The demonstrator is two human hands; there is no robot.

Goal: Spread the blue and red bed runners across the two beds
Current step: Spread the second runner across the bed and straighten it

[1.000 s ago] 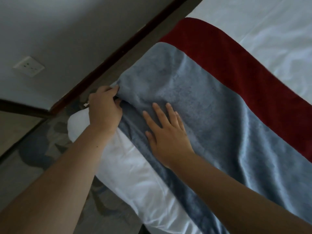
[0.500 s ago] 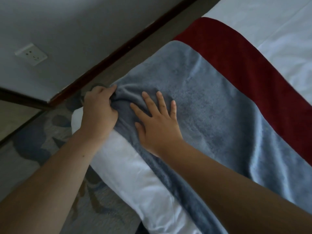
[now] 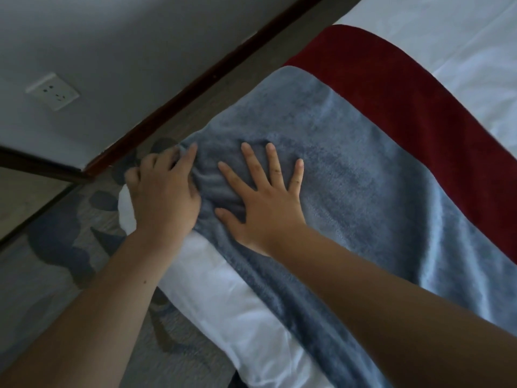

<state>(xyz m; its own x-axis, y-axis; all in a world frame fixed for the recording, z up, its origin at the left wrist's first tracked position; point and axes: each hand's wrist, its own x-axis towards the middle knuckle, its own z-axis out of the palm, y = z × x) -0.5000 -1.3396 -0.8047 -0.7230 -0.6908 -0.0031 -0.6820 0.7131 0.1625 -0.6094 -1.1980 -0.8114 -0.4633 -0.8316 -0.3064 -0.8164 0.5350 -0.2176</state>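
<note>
Softly, the plush blue runner (image 3: 363,191) is lying across the white bed (image 3: 223,303) alongside the red runner (image 3: 405,107); the right hand (image 3: 265,203) is pressing it flat, fingers splayed, while the left hand (image 3: 165,191) is clutching its wrinkled corner, fingertips hidden.

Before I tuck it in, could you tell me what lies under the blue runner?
Under the blue runner, white bedding shows along its near edge. The red runner borders its far edge; whether it continues underneath is covered.
</note>
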